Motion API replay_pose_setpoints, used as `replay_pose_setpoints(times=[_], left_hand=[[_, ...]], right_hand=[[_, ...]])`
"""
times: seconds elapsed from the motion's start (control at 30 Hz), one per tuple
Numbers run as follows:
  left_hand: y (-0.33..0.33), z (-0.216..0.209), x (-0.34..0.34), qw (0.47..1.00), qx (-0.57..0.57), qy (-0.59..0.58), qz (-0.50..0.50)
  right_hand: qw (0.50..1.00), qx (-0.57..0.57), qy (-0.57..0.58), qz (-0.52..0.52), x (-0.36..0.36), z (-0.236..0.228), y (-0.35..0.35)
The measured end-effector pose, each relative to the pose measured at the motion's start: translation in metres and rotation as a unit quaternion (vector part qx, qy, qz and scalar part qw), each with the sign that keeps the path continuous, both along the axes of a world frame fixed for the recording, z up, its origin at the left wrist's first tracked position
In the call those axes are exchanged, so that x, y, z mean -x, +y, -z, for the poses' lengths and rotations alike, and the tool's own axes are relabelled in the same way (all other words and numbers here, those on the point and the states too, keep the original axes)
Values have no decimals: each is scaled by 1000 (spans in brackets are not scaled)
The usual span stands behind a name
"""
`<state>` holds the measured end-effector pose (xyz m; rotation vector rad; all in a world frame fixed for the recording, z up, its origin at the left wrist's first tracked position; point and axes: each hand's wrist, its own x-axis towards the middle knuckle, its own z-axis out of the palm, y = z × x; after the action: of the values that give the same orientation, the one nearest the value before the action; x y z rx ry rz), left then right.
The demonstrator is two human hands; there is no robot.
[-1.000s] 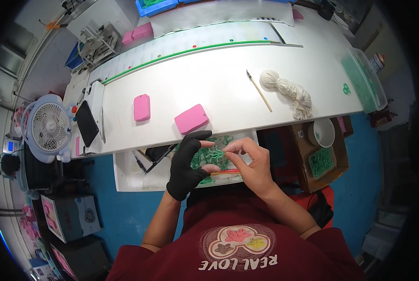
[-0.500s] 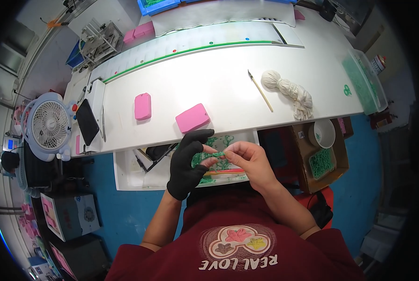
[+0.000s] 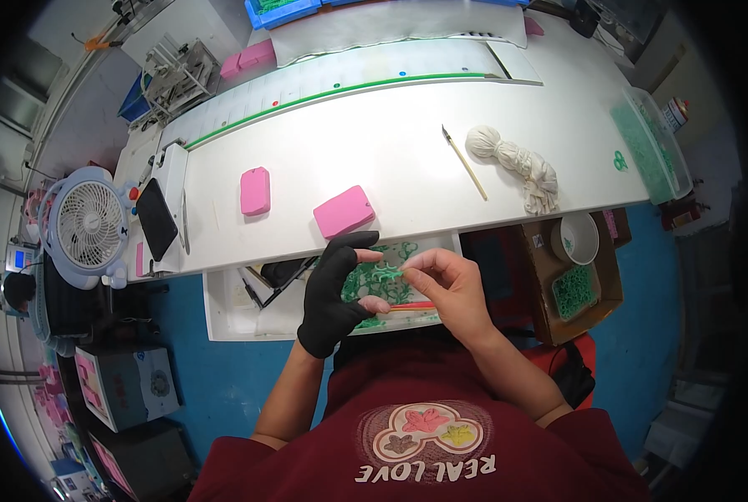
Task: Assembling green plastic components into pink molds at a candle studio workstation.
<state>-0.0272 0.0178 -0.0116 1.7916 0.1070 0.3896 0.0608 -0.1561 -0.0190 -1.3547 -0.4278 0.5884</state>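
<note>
Green piece (image 3: 385, 273): above the drawer (image 3: 221, 316), long axis roughly sideways
Right hand (image 3: 449, 289): nearer, pinching its right end
Left hand (image 3: 334, 293): over the drawer, thumb and finger parted

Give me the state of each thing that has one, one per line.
Left hand: partly gloved, thumb and forefinger apart
Right hand: bare, pinching
Green piece: held at right fingertips
White drawer: open, loose green pieces inside
Pink blocks: lying flat, apart
Craft knife: uncapped, lying flat
Cloth: bunched
Cardboard box: open-topped
Fan: unclear whether running
</note>
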Motion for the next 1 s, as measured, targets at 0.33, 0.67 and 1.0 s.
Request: replay_pose_setpoints(times=[0.33, 0.67, 1.0], left_hand=[[-2, -6, 1, 999, -48, -2, -13], [-2, -5, -5, 997, -62, -17, -32], [-4, -4, -1, 997, -38, -13, -61]], right_hand=[[990, -63, 115, -45, 4, -4, 1], [988, -62, 130, -52, 0, 0, 4], [996, 47, -74, -8, -9, -14, -7]])
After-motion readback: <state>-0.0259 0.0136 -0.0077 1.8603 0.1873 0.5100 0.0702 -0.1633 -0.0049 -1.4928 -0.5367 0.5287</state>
